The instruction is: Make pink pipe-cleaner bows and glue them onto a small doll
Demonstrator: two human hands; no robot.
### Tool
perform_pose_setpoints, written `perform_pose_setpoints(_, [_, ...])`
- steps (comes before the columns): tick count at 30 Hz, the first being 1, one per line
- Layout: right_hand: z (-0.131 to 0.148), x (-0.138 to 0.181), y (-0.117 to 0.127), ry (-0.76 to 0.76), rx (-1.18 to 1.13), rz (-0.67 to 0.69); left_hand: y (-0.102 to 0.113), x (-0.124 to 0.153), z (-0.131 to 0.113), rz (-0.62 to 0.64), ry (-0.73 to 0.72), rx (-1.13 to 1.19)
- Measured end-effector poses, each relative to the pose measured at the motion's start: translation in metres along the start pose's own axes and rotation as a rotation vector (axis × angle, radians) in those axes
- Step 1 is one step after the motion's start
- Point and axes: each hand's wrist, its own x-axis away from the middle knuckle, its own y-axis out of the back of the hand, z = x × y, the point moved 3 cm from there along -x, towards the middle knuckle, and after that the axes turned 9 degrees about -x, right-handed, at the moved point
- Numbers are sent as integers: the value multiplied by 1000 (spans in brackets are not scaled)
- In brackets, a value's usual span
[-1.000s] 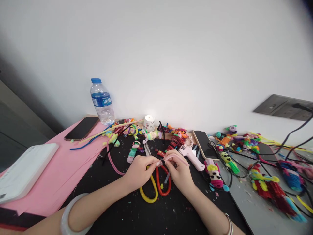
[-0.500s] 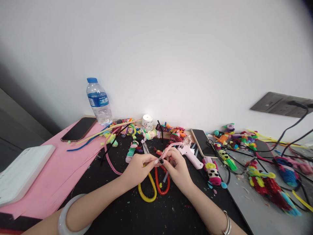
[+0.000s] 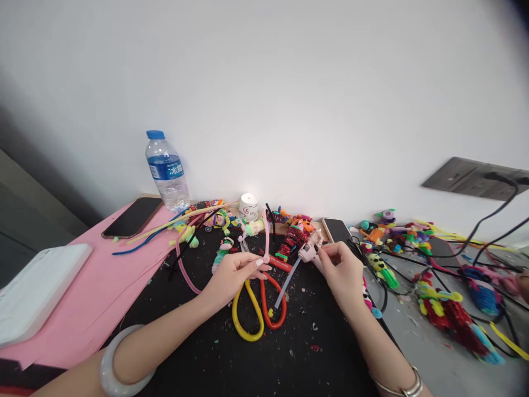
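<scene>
Between the thumb and fingers of my left hand (image 3: 236, 274) is a pink pipe cleaner (image 3: 266, 234), curled at its lower end and standing upright above my fingertips. My right hand (image 3: 342, 274) is closed around the pale pink hot glue gun (image 3: 309, 252), whose handle it mostly hides. A clear glue stick (image 3: 287, 284) sticks out of the gun toward me. Below my left hand lie scissors with one yellow handle (image 3: 248, 337) and one red handle (image 3: 285, 317). Just behind them rests a red marker-like stick (image 3: 278, 263).
Pipe-cleaner dolls (image 3: 291, 240) line the back by the wall, with an upturned paper cup (image 3: 248, 207) among them. A water bottle (image 3: 167, 176), a dark phone (image 3: 132, 218) and a white box (image 3: 45, 289) are at left. More dolls (image 3: 450, 317) and black cables (image 3: 491, 218) lie right.
My right hand has left the pipe cleaner, moved right and taken hold of the glue gun, which has turned. My left hand keeps the pipe cleaner, now pointing up.
</scene>
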Motion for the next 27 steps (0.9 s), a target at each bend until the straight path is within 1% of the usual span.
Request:
perform_pose_setpoints(4, [-7,1,13,-72,91,-38,1,1,0,-25,-6,-15])
perform_pose_setpoints(8, [-11,6,15,-107,181,-37,1,2,-2,-19,-54,-67])
perform_pose_setpoints(11, [-16,8,10,3,268,-9,0,3,-5,-13,-88,-96])
perform_pose_setpoints(13, [-20,9,3,85,373,55,0,4,-7,-13,-92,-121])
perform_pose_setpoints(14, [-22,10,0,100,417,86,-1,5,-8,-12,-84,-133])
perform_pose_setpoints(16, [-25,11,-5,78,468,129,-2,5,-7,-10,-54,-144])
perform_pose_setpoints(19, [-27,14,-8,7,505,145,-2,4,-5,-7,-32,-145])
perform_pose_setpoints(24, [-28,14,-9,-46,560,224,0,3,-2,-4,-70,-167])
perform_pose_setpoints(27, [-27,12,-7,-96,550,218,1,4,-1,-9,-85,-187])
